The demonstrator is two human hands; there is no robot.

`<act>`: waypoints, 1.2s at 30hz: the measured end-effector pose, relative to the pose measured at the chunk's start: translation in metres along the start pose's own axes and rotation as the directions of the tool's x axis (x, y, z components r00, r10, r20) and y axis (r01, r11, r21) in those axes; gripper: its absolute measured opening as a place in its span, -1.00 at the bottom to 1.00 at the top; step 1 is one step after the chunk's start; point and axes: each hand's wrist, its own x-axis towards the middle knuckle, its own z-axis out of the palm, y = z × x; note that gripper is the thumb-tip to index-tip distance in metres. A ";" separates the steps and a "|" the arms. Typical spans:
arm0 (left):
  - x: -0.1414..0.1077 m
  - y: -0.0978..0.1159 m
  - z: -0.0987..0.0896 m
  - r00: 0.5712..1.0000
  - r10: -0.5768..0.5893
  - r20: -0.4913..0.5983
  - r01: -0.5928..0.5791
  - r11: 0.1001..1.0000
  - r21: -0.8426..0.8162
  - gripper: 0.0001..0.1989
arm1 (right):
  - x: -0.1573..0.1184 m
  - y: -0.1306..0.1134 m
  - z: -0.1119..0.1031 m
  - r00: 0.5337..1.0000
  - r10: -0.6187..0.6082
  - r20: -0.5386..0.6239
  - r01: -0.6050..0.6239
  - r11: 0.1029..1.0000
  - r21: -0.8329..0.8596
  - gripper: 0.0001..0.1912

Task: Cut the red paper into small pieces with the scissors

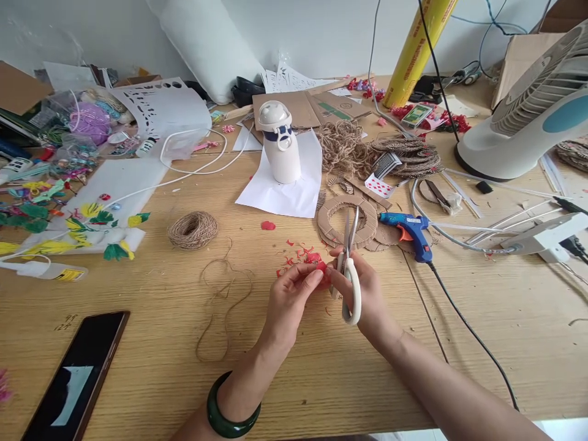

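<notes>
My left hand (290, 295) pinches a small red piece (321, 267) between thumb and fingertips. Close beside it, my right hand (365, 288) has white-handled scissors (353, 291) hooked in it, blades pointing away from me. The right fingertips also meet at the red piece; what exactly they grip there is partly hidden. Thin red scraps (294, 256) lie scattered on the table just beyond my left hand. A separate red cutout (268, 226) rests a little farther off. Past the scissor blades lies a cardboard ring (325, 215).
A blue glue gun (408, 229) lies right of the ring, its cord running toward me. Twine (193, 230) sits coiled at left, above a loose strand. A white bottle (282, 150) stands on paper. A phone (76, 373) lies front left, a fan (519, 116) stands at right.
</notes>
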 end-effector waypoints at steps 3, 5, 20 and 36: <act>0.001 0.000 -0.002 0.998 0.030 -0.052 -0.029 0.999 0.021 -0.84 | -0.001 -0.002 0.002 0.996 0.046 0.071 -0.042 0.998 -0.049 -0.56; 0.003 0.003 -0.004 0.995 0.040 -0.094 -0.039 0.999 0.013 -0.85 | -0.002 -0.004 0.003 0.986 0.088 0.140 -0.077 0.994 -0.078 -0.55; 0.004 0.019 -0.006 0.985 0.008 -0.170 -0.051 0.966 -0.252 -0.87 | -0.012 -0.009 0.004 0.928 0.074 0.366 0.047 0.950 -0.310 -0.50; 0.003 0.016 -0.005 0.990 0.019 -0.138 -0.055 0.964 -0.261 -0.91 | -0.011 -0.006 0.005 0.927 0.073 0.369 0.022 0.969 -0.246 -0.54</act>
